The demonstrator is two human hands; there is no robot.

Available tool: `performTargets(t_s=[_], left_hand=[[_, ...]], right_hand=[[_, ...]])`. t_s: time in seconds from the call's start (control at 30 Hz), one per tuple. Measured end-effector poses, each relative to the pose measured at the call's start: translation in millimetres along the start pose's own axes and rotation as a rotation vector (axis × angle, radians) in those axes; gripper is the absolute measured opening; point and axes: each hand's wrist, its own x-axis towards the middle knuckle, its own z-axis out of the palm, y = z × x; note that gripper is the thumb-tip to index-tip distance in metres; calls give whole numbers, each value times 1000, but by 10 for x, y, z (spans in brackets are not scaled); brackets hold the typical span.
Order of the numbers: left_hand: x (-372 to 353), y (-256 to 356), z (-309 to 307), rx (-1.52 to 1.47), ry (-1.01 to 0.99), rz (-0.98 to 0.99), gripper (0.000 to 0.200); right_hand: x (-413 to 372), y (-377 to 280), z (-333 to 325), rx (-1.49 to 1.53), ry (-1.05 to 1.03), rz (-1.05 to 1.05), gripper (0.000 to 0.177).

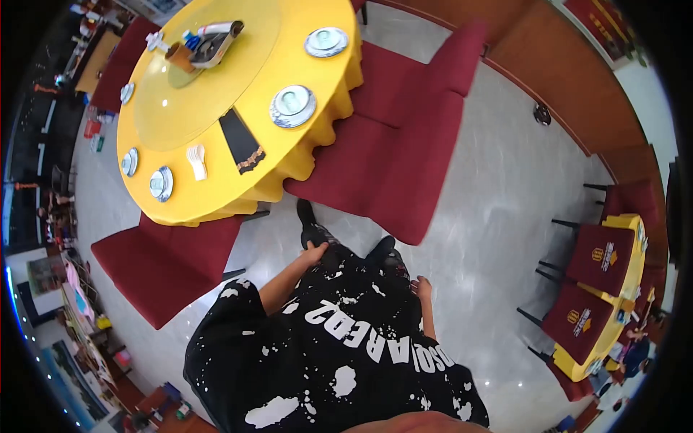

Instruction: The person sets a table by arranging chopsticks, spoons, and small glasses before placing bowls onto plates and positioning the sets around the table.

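Note:
My left hand (312, 254) hangs by the front of my left thigh, fingers loosely bent, with nothing visible in it. Lower at my other side, my right hand (420, 286) has its fingers apart and is empty. Both are away from the round table, nearest to my dark trousers. A red upholstered chair (393, 159) stands ahead, against the yellow tablecloth (216, 195). On the cloth lie a long black strip with a patterned end (240, 141) and a small bundle of white utensils (196, 162). A plate setting (293, 106) sits near the table's edge.
Another red chair (166, 263) stands left of my legs. A glass turntable (209, 94) carries a portable stove (215, 49) and a brown container (180, 58). Grey tiled floor (491, 238) lies to the right, with more chairs (599, 256) at a second yellow table.

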Motion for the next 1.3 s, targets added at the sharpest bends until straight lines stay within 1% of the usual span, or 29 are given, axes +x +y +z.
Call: performTargets(t_s=[0.07,0.13,0.2,0.27,0.33,0.4,0.43,0.47,0.5,0.53,0.57,0.6,0.63,0.67,0.73,0.77,0.8,0.83,0.87,0.93,0.97,1.03,1.1,1.13,1.17,1.2,1.23,1.27,1.3], left_hand=[[-553,514,153,133,-234,143,78],[-818,723,243,156,-484,285,78],[-1071,845,220,147,-680,357,78],[-1249,882,154,146,-822,380,78],[-1412,976,-101,192,-846,322,78],[-1735,1391,-627,236,-672,270,68],[-1856,1712,-864,282,-377,367,57],[-746,1611,-1156,819,9,1082,53],[-1258,2192,-1394,431,185,485,52],[-918,2271,-1489,296,850,743,49],[-954,2625,-1717,158,962,701,51],[-709,2854,-1920,110,1093,740,55],[-585,3115,-2071,40,1162,751,58],[-512,3345,-2176,74,1204,613,59],[-314,3812,-2375,159,1246,366,63],[-188,3897,-2461,133,1098,347,69],[-91,3984,-2497,120,1026,301,67],[3,4055,-2507,90,1037,302,64],[71,4074,-2522,65,1056,298,60],[224,4088,-2564,-8,1060,264,54],[304,4102,-2553,-40,1061,248,52],[209,4150,-2495,-210,1181,359,50],[-147,4237,-2357,-402,1357,474,48],[-317,4297,-2187,-458,1429,458,47],[-513,4361,-1947,-587,1458,486,46],[-939,4493,-1720,-762,1323,425,44],[-1044,4502,-1372,-971,1223,387,42],[-1370,4580,-1036,-1260,1058,520,38],[-1710,4754,-719,-1437,1063,530,35]], right_hand=[[88,-53,-351,139,52,74,42],[120,-134,-546,247,79,126,41],[165,-321,-569,236,32,69,43],[173,-678,-434,273,10,51,43],[415,-1159,-248,226,-82,12,45],[484,-1808,-14,190,-165,-64,44],[527,-2076,72,149,-216,-141,45],[520,-2336,129,75,-236,-177,45],[513,-2573,155,-2,-253,-209,45],[531,-2838,166,-83,-268,-245,45],[519,-3102,149,-145,-281,-267,43],[508,-3284,93,-203,-295,-286,42],[514,-3408,-72,-364,-298,-370,39],[532,-3692,-101,-521,-310,-474,36],[114,-4303,-175,-752,-385,-366,33],[-59,-4534,-279,-753,-479,-425,30],[-198,-4857,-275,-762,-585,-497,28],[-362,-5173,-239,-737,-677,-409,26],[-590,-5495,-144,-813,-717,-408,25],[-979,-6140,285,-951,-814,-426,25],[-1034,-6375,523,-913,-943,-532,26],[-1225,-6876,1232,-922,-1105,-675,23],[-1357,-7348,2214,-865,-1240,-780,18],[-1256,-7483,2769,-872,-1229,-917,13],[-1123,-7577,3332,-918,-1144,-1106,17],[-918,-7579,3901,-939,-989,-1333,24],[-891,-7628,4411,-1038,-914,-1524,34],[-657,-7638,4961,-1092,-917,-1685,44],[-433,-7600,5304,-1181,-880,-1754,49]])
